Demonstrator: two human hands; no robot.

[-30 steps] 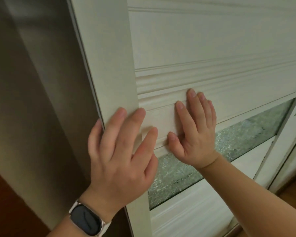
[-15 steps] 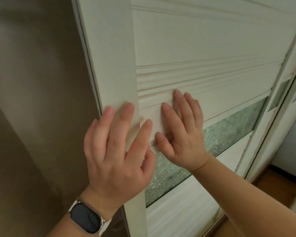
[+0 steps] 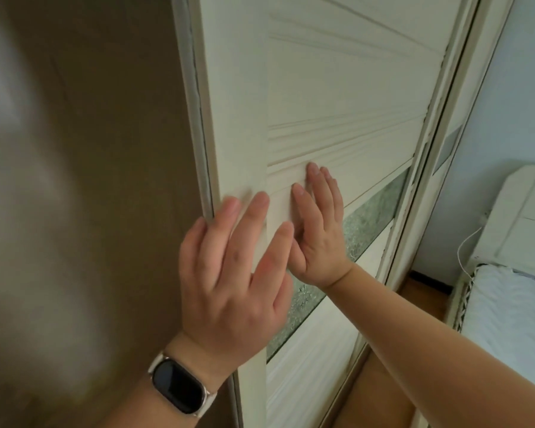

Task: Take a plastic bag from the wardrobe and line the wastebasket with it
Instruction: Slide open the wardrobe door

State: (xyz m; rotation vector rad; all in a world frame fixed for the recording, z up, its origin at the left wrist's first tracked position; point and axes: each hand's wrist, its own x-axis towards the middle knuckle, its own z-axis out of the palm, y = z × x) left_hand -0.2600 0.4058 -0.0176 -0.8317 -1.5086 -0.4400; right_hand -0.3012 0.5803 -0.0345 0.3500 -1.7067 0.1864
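Both hands are lying flat on the cream wardrobe door [image 3: 337,88], fingers spread wide and holding nothing. The left hand [image 3: 232,279], with a watch [image 3: 179,386] on its wrist, is resting on the door's left edge. The right hand [image 3: 320,230] is pressing beside it, just above the glass strip [image 3: 374,208]. Left of the door is a dark gap [image 3: 105,180]. No bag is showing.

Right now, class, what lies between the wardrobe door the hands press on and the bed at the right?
In the head view: between the wardrobe door and the bed lie a second door panel, pale wall and wooden floor.
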